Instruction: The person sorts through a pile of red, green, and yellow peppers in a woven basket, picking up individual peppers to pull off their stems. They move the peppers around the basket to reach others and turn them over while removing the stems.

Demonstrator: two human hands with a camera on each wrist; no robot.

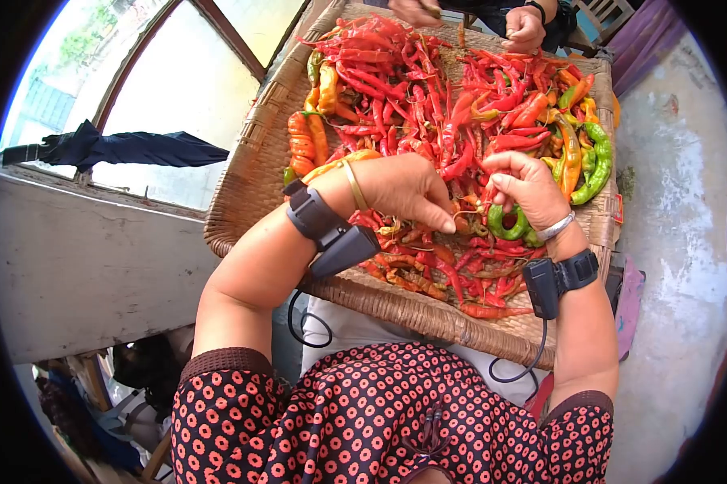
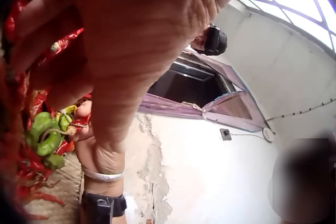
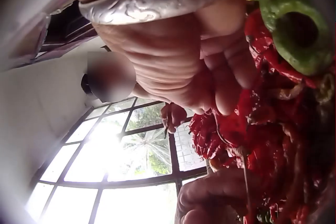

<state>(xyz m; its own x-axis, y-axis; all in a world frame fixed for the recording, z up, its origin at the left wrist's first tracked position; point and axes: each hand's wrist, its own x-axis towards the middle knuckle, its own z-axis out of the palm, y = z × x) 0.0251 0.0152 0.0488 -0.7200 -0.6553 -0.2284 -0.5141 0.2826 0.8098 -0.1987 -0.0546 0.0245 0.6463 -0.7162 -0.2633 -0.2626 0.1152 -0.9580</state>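
Above the near part of a wide woven tray (image 1: 436,313) heaped with peppers, both hands are close together. The right hand (image 1: 533,189) pinches a small red pepper (image 2: 81,121), its thin stem showing in the left wrist view. To its left, the left hand (image 1: 412,189) points its thumb toward the right hand, fingers loosely bent; no pepper shows in its grasp. The left hand (image 3: 210,198) is near a thin stem in the right wrist view. A curled green pepper (image 1: 509,231) lies just below the right hand.
Another person's hands (image 1: 525,31) are at the tray's far edge. Red peppers (image 1: 371,60) cover much of the tray, with orange and green ones (image 1: 597,165) at the right. A dark folded umbrella (image 1: 154,152) lies by the window at left.
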